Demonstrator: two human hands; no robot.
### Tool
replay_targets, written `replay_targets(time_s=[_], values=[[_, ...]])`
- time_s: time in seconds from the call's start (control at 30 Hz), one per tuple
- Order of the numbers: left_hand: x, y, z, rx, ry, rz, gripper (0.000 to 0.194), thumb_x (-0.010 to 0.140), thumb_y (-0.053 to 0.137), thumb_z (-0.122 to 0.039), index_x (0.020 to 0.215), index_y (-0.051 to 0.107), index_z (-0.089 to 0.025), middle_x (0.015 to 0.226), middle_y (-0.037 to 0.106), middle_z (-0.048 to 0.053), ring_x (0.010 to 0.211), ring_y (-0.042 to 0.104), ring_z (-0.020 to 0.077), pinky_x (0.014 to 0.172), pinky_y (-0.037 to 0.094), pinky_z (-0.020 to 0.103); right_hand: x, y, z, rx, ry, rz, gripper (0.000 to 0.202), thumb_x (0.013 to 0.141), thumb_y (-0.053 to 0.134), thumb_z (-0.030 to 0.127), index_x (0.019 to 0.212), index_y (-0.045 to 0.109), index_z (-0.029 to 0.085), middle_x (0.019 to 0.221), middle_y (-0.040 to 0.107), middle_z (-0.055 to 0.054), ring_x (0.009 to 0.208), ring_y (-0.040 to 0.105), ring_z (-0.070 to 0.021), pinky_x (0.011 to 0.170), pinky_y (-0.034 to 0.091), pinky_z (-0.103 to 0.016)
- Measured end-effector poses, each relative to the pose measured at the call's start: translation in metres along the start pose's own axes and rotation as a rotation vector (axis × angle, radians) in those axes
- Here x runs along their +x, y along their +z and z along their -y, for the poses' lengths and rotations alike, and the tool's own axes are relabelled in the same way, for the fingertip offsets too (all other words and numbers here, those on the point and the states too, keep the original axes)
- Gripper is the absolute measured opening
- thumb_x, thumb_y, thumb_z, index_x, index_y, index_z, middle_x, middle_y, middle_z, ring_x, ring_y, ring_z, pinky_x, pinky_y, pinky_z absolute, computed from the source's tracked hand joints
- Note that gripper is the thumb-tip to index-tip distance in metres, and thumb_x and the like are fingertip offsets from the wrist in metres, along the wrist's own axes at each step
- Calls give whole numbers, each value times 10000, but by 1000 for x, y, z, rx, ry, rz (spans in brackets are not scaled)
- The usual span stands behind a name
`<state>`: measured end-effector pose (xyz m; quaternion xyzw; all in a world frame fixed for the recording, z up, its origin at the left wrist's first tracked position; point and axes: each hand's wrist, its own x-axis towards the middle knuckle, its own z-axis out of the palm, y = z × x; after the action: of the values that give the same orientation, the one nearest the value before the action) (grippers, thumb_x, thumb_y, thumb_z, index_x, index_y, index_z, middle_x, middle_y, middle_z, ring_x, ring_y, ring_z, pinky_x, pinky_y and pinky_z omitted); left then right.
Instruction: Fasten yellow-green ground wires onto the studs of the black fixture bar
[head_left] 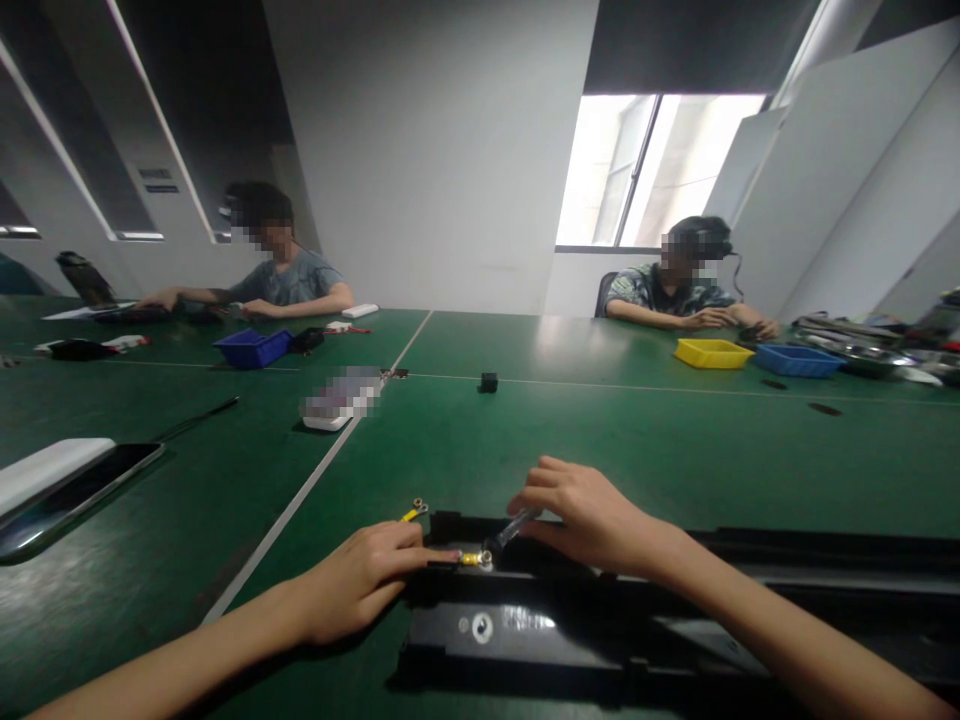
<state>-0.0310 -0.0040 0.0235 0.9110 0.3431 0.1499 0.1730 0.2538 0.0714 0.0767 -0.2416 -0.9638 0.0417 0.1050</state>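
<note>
A long black tray-like part [585, 655] lies across the lower right of the table. My left hand [367, 575] is at its left end, index finger stretched along a yellow-sleeved ring terminal [471, 560] and pressing on it; the other fingers are curled. My right hand [574, 505] is closed around a dark, partly clear tool [514, 530], tilted with its lower end at the terminal's ring. Another yellow terminal [414, 512] sticks out just beyond my left hand.
Phones [82, 495] lie at the left, and a small black block [489, 382] stands mid-table. Across the table sit two people [289, 280] [660, 295], near a dark blue bin [253, 348], a yellow bin [712, 354] and a blue bin [799, 361].
</note>
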Motion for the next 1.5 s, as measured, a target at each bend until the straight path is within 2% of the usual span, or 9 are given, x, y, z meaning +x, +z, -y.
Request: replay_targets(time_s=[0.27,1.03,1.17,1.3,1.5], values=[[0,0,0,8,0,-21,499,913,361,-70,1344,471,-295,905,579,59,811,548,212,707,423,281,1,3,2,56,5,-23,38,855,609,190,879,629,169,807,629,-31,782,512,-172,727,376,-294],[2,-4,-3,26,39,-39,469,925,359,-97,1343,461,-283,879,568,62,767,541,211,677,409,281,-5,6,13,92,144,-37,44,803,630,158,802,587,166,798,616,-28,730,563,-160,637,387,-256],[3,-3,-4,26,40,-39,487,917,360,-83,1348,454,-288,867,561,58,759,541,208,674,401,282,-7,5,16,59,154,-29,52,816,608,162,856,579,179,840,598,-26,730,556,-160,628,380,-263],[1,-3,-4,20,38,-32,479,918,355,-83,1338,463,-288,874,560,59,768,538,211,682,400,288,-8,5,19,-8,158,-29,181,825,600,175,997,548,200,976,569,-38,766,557,-170,645,388,-281],[2,-3,-3,26,48,-46,454,939,345,-105,1339,461,-286,859,552,58,746,538,207,672,404,284,-9,7,22,-46,165,-16,145,827,602,181,943,518,202,923,563,-18,712,544,-164,586,349,-273]])
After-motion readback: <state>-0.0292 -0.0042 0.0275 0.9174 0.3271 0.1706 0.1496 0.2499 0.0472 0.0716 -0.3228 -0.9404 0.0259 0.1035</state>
